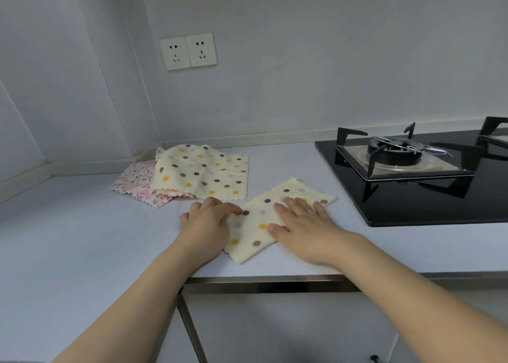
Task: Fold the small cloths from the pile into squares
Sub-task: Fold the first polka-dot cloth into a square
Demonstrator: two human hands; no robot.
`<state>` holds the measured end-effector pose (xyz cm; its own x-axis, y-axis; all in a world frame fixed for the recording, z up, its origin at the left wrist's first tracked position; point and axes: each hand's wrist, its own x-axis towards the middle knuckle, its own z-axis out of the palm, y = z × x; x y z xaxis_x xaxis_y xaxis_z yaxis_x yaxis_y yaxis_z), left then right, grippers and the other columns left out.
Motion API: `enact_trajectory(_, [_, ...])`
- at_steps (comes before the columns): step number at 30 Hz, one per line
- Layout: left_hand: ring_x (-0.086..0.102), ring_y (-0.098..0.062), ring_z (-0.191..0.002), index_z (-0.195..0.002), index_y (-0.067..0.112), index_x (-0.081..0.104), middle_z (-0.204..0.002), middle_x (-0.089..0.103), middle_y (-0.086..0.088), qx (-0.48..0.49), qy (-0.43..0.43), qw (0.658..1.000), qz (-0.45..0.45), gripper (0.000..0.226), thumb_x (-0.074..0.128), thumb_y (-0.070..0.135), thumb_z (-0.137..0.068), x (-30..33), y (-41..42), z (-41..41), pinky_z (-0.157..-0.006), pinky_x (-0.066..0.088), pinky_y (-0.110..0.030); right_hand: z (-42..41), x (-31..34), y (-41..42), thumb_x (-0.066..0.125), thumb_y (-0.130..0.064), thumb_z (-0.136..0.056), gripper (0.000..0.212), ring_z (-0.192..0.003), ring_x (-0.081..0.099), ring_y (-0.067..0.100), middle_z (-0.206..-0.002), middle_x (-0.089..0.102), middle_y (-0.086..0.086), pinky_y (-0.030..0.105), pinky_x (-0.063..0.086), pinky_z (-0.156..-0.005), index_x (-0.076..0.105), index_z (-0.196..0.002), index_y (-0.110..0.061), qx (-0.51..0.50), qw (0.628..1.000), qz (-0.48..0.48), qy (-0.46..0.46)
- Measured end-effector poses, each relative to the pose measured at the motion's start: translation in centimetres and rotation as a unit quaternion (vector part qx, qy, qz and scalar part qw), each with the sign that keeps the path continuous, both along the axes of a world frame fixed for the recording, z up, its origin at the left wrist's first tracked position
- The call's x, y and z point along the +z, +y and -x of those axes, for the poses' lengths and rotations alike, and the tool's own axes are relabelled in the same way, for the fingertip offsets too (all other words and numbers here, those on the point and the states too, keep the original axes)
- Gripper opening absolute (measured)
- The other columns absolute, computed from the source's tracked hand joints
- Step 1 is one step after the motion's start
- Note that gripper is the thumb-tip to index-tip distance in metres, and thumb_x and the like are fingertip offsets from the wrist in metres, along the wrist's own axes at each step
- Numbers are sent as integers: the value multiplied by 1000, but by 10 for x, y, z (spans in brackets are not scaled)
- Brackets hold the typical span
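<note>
Both hands rest on a cream polka-dot cloth with pinked edges (264,219), folded into a long strip lying askew near the front edge of the pale grey countertop (82,239). On its left end, the left hand (204,225) lies with fingers curled over the cloth's edge, seemingly pinching it. On the middle of the strip, the right hand (301,222) presses flat with fingers straight and spread. Behind the left hand lies the pile: a rumpled cream polka-dot cloth (200,174) on top of a pink speckled cloth (134,181). Farther right sits a black glass gas hob (412,175), well apart from the cloths. Two white wall sockets (188,51) hang above the pile.
</note>
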<state>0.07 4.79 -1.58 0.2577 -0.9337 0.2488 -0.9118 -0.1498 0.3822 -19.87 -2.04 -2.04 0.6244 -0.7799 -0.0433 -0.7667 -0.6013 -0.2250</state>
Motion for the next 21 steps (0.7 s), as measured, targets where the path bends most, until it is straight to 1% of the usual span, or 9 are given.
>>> enact_trajectory(4, [37, -14, -114, -112, 42, 61, -110, 49, 15, -13, 52, 999, -12, 39, 45, 16, -88, 2, 0, -3, -99, 21, -33, 5, 10, -37, 32, -29, -103, 52, -148, -4, 14, -162, -1, -2, 35, -7, -118, 16, -153, -27, 15, 997, -29, -71])
enact_trajectory(7, [41, -12, -109, -107, 37, 63, -103, 50, 17, -25, 63, 998, -1, 27, 52, 21, -88, 3, 1, -1, -96, 23, -31, 8, 2, -31, 46, -25, -99, 54, -145, 15, 20, -158, 18, 2, 36, 10, -118, 27, -149, -20, -20, 978, 146, -147])
enact_trajectory(9, [44, -11, -105, -99, 35, 64, -100, 51, 18, -27, 77, 997, 10, 21, 53, 22, -87, 4, 2, 1, -95, 24, -30, 10, -2, -16, 55, -22, -94, 41, -127, 37, 17, -138, 41, -2, 29, 25, -107, 47, -134, -20, 17, 944, 231, -233])
enact_trajectory(11, [45, -11, -105, -92, 34, 62, -101, 51, 18, -31, 80, 996, 13, 17, 54, 20, -85, 4, 3, -1, -95, 25, -31, 14, -1, 1, 58, -31, -91, 26, -113, 45, 11, -117, 47, -10, 26, 34, -99, 58, -116, -24, 57, 952, 150, -262])
enact_trajectory(12, [44, -11, -107, -91, 34, 60, -103, 50, 18, -39, 79, 996, 9, 18, 54, 19, -85, 4, 3, -2, -96, 25, -31, 16, 0, 9, 57, -43, -89, 29, -113, 45, 9, -112, 47, -14, 26, 35, -99, 58, -113, -26, 78, 964, 93, -236])
enact_trajectory(15, [42, -9, -113, -95, 37, 58, -112, 51, 21, -82, 83, 993, -12, 23, 49, 22, -80, 3, 5, -6, -105, 28, -37, 22, -1, 23, 50, -76, -73, 66, -119, 34, 1, -118, 42, -20, 22, 30, -104, 51, -123, -33, 116, 979, 77, -150])
enact_trajectory(17, [41, -7, -117, -97, 41, 59, -114, 51, 27, -96, 97, 990, -26, 31, 44, 28, -73, 4, 6, -7, -110, 28, -41, 25, 2, 28, 57, -76, -69, 74, -123, 25, -1, -125, 36, -21, 19, 25, -106, 45, -130, -35, 121, 975, 97, -160])
enact_trajectory(18, [41, -8, -119, -97, 42, 61, -114, 51, 29, -94, 109, 989, -31, 34, 44, 28, -71, 4, 6, -8, -111, 28, -42, 26, 2, 28, 60, -73, -70, 70, -123, 24, -2, -125, 35, -21, 18, 24, -105, 45, -129, -36, 128, 970, 105, -179])
enact_trajectory(21, [42, -9, -121, -96, 43, 65, -111, 52, 30, -82, 156, 984, -35, 37, 46, 26, -69, 6, 7, -7, -111, 29, -43, 25, 1, 25, 62, -60, -79, 39, -108, 39, 0, -108, 46, -23, 21, 32, -97, 59, -108, -34, 156, 963, 107, -195])
